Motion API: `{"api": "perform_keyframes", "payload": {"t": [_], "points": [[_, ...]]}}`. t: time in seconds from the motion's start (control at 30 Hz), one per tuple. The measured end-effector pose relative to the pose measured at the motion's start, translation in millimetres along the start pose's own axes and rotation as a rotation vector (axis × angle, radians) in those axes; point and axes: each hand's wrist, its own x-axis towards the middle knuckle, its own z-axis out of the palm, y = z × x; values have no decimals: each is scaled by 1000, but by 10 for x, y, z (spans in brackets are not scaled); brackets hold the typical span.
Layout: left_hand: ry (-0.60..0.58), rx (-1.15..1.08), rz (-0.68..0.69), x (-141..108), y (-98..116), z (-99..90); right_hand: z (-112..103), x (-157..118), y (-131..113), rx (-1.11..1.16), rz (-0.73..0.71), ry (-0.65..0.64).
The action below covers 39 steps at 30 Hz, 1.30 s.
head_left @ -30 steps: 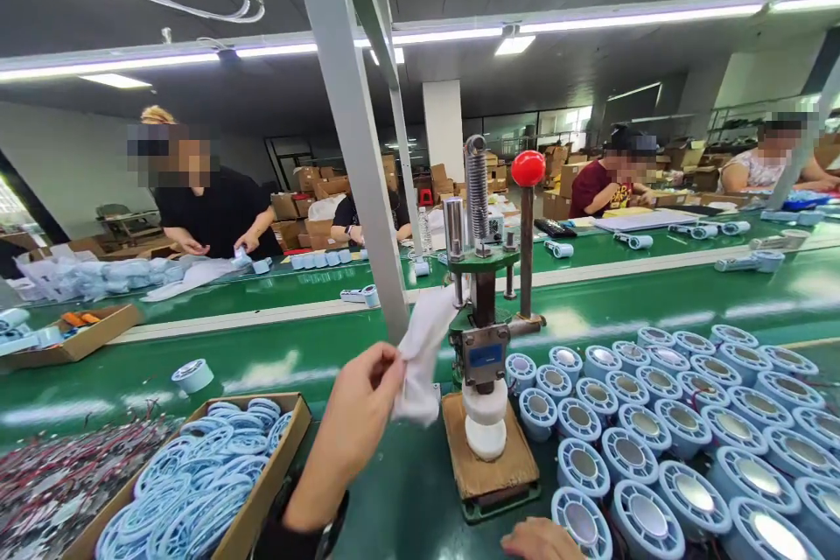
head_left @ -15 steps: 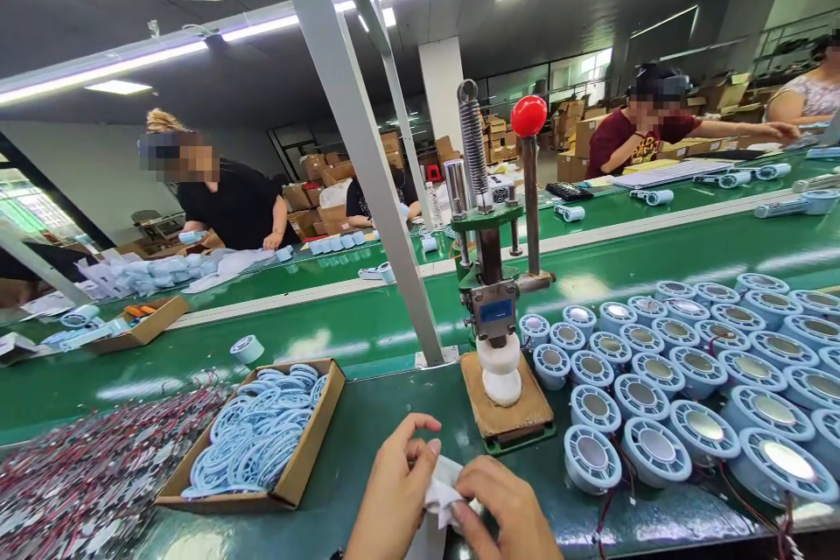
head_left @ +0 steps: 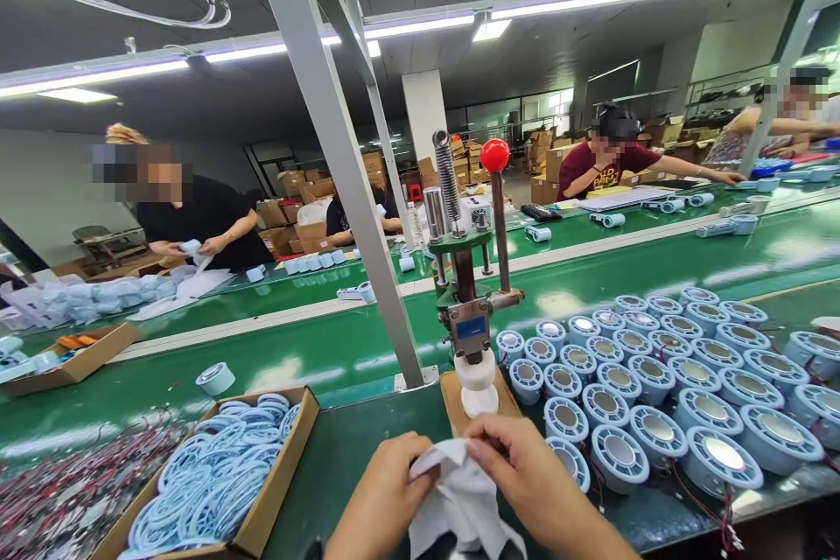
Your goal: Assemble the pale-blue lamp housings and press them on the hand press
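Note:
A crumpled white cloth [head_left: 459, 494] hangs between my two hands at the front edge of the bench. My left hand [head_left: 394, 486] pinches its upper left side, fingers curled in. At the upper right, my right hand [head_left: 518, 464] grips the same cloth between thumb and fingers. Just beyond the hands stands a hand press [head_left: 469, 328] with a red ball on its lever. Its white round pressing head [head_left: 478, 385] sits low over a brown base board [head_left: 452, 394], partly hidden by my right hand.
Rows of light blue round parts [head_left: 649, 429] with metal centres and wires cover the right. On the left are a cardboard box [head_left: 289, 455] of blue rings [head_left: 216, 472] and a pile of red-wired pieces [head_left: 72, 490]. A post [head_left: 347, 184] rises behind; co-workers sit or stand across the green conveyor [head_left: 295, 350].
The cloth has been lifted and spread wider between my hands. My view has shifted, and the press now appears further left and lower. The co-worker at left has brought both hands together.

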Motion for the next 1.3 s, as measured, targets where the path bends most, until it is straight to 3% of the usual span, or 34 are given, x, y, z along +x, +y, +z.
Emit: {"api": "perform_keyframes", "payload": {"t": [0.1, 0.2, 0.27, 0.4, 0.5, 0.57, 0.67, 0.8, 0.9, 1.0, 1.2, 1.3], "points": [[97, 96, -42, 133, -142, 129, 56, -101, 157, -341, 93, -23], [175, 90, -50, 377, -190, 151, 19, -73, 218, -693, 212, 40], [219, 80, -35, 604, -151, 135, -95, 51, 228, -790, 263, 91], [185, 13, 5, 1093, -11, 139, -441, 451, 308, -890, 320, 156], [237, -13, 13, 1317, 43, 159, -664, 703, 405, -935, 339, 213], [317, -17, -11, 1332, 31, 162, -758, 768, 460, -938, 322, 251], [438, -19, -42, 1166, -7, 194, -811, 700, 522, -902, 264, 296], [417, -15, 25, 945, 60, 360, -765, 485, 554, -797, 191, 332], [333, -3, 89, 1058, 147, 479, -653, 349, 510, -697, 124, 348], [249, 24, 143, 1307, 147, 487, -396, 180, 477, -610, 45, 364], [98, 102, 284, 1484, 84, 302, 605, -100, 845, -389, -302, 334], [42, 127, 339, 1438, 106, 258, 929, -75, 1074, -376, -299, 275]]}}
